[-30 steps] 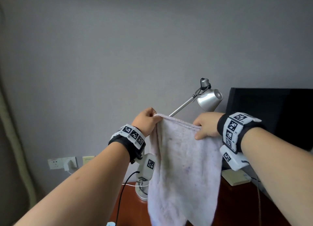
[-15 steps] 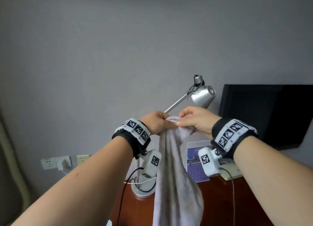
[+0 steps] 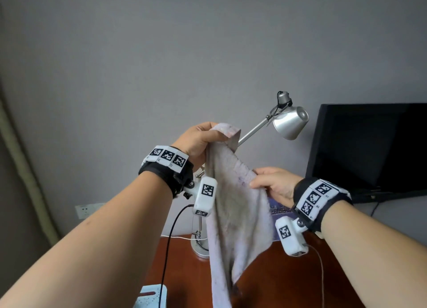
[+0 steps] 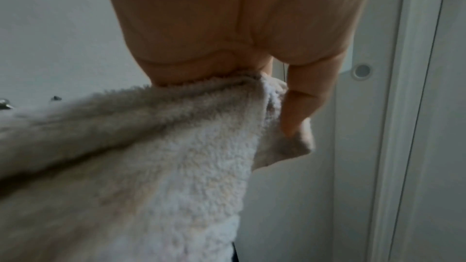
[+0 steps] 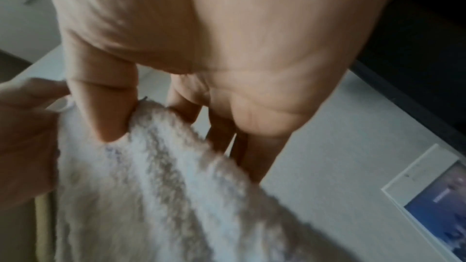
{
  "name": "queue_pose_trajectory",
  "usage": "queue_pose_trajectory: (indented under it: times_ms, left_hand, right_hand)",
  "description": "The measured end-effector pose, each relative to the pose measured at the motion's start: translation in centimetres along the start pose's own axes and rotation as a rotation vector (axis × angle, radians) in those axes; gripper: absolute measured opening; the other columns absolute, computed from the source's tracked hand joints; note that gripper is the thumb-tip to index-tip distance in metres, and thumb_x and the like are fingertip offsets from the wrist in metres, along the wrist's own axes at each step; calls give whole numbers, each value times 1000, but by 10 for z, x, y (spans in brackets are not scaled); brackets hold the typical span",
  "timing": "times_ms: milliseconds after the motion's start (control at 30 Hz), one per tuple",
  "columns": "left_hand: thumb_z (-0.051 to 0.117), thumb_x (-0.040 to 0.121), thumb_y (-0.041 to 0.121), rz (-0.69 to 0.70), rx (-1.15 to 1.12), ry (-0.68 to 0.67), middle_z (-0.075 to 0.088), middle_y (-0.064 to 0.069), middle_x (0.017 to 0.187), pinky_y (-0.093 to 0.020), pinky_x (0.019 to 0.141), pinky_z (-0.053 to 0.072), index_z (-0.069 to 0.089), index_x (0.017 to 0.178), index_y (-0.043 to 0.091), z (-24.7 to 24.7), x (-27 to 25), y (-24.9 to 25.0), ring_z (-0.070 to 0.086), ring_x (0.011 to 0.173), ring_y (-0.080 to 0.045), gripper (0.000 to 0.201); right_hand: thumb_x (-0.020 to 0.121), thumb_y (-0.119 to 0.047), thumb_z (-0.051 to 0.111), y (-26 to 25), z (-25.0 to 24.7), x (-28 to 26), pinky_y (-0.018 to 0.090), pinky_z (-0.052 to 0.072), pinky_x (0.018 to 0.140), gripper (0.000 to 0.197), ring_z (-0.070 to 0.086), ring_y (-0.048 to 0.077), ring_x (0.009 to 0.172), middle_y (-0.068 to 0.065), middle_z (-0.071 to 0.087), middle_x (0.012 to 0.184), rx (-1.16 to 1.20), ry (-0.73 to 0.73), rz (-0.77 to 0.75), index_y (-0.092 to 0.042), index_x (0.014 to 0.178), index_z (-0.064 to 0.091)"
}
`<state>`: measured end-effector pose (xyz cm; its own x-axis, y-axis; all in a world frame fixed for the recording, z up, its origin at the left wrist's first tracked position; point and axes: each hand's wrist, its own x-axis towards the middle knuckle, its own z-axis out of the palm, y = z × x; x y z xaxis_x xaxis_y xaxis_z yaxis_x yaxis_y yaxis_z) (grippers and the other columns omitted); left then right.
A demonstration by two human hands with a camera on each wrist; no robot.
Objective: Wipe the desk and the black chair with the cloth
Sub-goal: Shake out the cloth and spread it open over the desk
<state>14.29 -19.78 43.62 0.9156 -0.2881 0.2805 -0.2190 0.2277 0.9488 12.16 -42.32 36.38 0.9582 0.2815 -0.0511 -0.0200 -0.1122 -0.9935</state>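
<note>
At centre frame the left hand (image 3: 198, 141) grips the top corner of the cloth (image 3: 233, 215), fingers curled round it. Lower right of it, the right hand (image 3: 275, 185) pinches the cloth's edge. The cloth hangs above the reddish-brown surface (image 3: 277, 280), perhaps clear of it. A silver lamp (image 3: 288, 122) stands behind.

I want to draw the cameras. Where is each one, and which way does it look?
Head view: sits on the person's head, looks forward at the grey wall, the lamp and the desk; shows both forearms, the left hand and the right hand holding the cloth.
Left wrist view: sits on the left wrist, looks along the palm; shows fingers pinching a cloth corner.
Right wrist view: sits on the right wrist, looks along that palm; shows its fingers gripping the cloth edge.
Shared: all three show the cloth.
</note>
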Motion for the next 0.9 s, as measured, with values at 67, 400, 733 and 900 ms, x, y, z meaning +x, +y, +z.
queue_pose_trajectory:
  times_ms: [67, 400, 733, 900]
  left_hand:
    - [78, 79, 3, 11, 17, 45, 68, -8, 83, -30, 70, 54, 63, 83, 13, -6, 1, 2, 66, 73, -21, 19]
    - [74, 79, 41, 130, 130, 410, 48, -3, 73, -34, 64, 37, 51, 68, 27, -33, 7, -3, 47, 70, -19, 30]
    - [67, 70, 75, -29, 297, 518, 51, 5, 70, -37, 73, 38, 64, 68, 30, -87, 11, -45, 49, 76, -18, 44]
    - [67, 90, 58, 90, 137, 481, 63, -5, 101, -39, 84, 50, 68, 95, 22, -68, 22, -22, 60, 93, -21, 36]
  right_hand:
    - [65, 0, 65, -8, 1, -4, 60, 44, 105, 34, 64, 40, 98, 32, 69, 105, 22, -13, 12, 4, 98, 70]
    - [78, -10, 82, -14, -29, -1, 53, 51, 102, 47, 66, 45, 113, 28, 68, 120, -551, -276, 307, 6, 119, 66]
    - [89, -19, 74, -11, -72, 10, 51, 60, 78, 12, 71, 39, 86, 19, 72, 90, -745, 414, 56, -8, 89, 69]
    - [97, -8, 48, -54, -71, 11, 30, 39, 66, 12, 56, 26, 79, 2, 60, 88, -766, 935, -194, -13, 95, 59]
